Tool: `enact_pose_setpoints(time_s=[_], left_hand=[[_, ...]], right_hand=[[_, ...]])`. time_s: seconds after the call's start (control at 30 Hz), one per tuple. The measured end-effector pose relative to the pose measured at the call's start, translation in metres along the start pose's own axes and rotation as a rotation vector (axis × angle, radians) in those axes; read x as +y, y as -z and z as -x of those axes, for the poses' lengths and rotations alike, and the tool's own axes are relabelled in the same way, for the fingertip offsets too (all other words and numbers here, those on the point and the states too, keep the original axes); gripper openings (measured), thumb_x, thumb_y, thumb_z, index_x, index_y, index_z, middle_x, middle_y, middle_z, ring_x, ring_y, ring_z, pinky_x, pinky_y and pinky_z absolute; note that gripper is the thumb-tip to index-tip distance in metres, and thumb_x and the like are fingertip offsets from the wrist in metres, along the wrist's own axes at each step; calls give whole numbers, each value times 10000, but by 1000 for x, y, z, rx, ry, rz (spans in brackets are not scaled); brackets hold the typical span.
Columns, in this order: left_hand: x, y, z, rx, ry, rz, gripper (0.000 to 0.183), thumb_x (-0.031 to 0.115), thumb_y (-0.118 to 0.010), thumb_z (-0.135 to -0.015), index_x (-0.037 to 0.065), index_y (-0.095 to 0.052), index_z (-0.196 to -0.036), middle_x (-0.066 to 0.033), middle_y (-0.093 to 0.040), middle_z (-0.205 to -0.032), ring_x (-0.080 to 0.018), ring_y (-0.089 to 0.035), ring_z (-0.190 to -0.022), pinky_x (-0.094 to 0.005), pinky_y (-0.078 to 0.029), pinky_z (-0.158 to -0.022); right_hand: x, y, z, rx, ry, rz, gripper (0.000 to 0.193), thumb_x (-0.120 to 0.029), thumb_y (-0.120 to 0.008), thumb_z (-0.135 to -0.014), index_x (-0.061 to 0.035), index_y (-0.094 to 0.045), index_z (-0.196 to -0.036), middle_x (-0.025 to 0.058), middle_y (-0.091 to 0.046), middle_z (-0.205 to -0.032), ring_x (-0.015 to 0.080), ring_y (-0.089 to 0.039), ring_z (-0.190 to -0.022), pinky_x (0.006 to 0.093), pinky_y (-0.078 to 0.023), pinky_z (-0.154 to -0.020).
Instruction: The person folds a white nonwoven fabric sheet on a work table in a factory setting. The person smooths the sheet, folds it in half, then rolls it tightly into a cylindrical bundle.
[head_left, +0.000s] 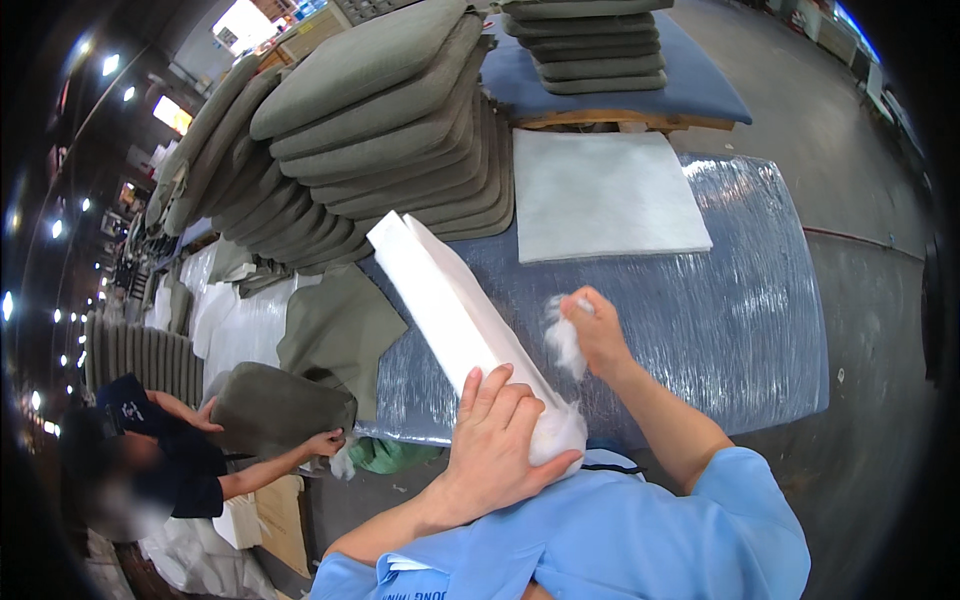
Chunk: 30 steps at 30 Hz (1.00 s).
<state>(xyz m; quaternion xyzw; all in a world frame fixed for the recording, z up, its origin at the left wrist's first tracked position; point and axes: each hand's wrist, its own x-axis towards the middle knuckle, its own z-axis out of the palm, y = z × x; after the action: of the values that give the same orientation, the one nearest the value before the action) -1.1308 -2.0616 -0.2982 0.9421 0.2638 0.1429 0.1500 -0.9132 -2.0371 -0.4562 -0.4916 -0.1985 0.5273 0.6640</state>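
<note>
My left hand (492,430) is pressed over the near end of a long white foam cushion pad (445,295), thumb on one side and fingers across its top. This pad slants away from my body to the far left, its near end against my shirt. White fibre stuffing (562,425) bulges from that near end beside my thumb. To the right of the pad, my right hand (597,328) is closed on a loose tuft of white fibre stuffing (566,345) above the table.
A plastic-wrapped blue table (740,330) carries a flat white pad (605,195) and tall stacks of grey-green cushions (370,90). More cushions (600,50) sit on a blue board behind. At the left, a co-worker (150,430) handles a grey-green cushion (280,405) beside grey-green fabric (340,320).
</note>
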Motion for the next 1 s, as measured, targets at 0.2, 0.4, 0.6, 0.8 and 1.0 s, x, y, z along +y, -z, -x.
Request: enact_pose_setpoints(time_s=[0.2,0.4,0.6,0.8,1.0], left_hand=[[-3,4,-2,-52,32,-16,669,482,-896,-719,34,-673,-1162,-168,-615,-1199,-448,-497,-1331,-647,-258,-1200],[3,4,-14,-75,26,-18,931,495,-873,-741,-15,-530,-1441,-192,-609,-1203,-448,-496,-1310,-640,-251,-1198],[5,1,-15,-83,-13,-24,1100,457,-850,-781,-74,-323,-1587,-187,-603,-1156,-413,-512,-1256,-629,-228,-1196],[1,1,-14,-52,-13,-12,1089,394,-832,-814,-97,-268,-1606,-149,-589,-1082,-367,-528,-1200,-630,-243,-1180],[-1,-1,-12,-26,6,30,1108,361,-840,-805,-110,-241,-1610,-151,-596,-1086,-363,-549,-1162,-634,-255,-1174]], right_hand=[[-73,36,30,-253,-22,290,172,-114,-716,-982,-88,-717,-1153,21,-704,-973,108,-665,-868,279,-563,-743],[-88,6,81,-830,272,586,177,-186,-767,-942,-60,-738,-1063,56,-722,-945,142,-682,-838,327,-543,-763],[-27,-3,47,-541,417,451,119,-168,-758,-951,-53,-728,-954,57,-710,-915,164,-671,-842,327,-528,-779],[-26,17,13,-244,251,392,131,-137,-744,-956,-54,-715,-1052,25,-723,-948,155,-674,-919,312,-520,-841],[-88,24,71,-754,188,568,249,-225,-774,-944,-80,-717,-1139,70,-750,-983,199,-715,-904,329,-539,-792]])
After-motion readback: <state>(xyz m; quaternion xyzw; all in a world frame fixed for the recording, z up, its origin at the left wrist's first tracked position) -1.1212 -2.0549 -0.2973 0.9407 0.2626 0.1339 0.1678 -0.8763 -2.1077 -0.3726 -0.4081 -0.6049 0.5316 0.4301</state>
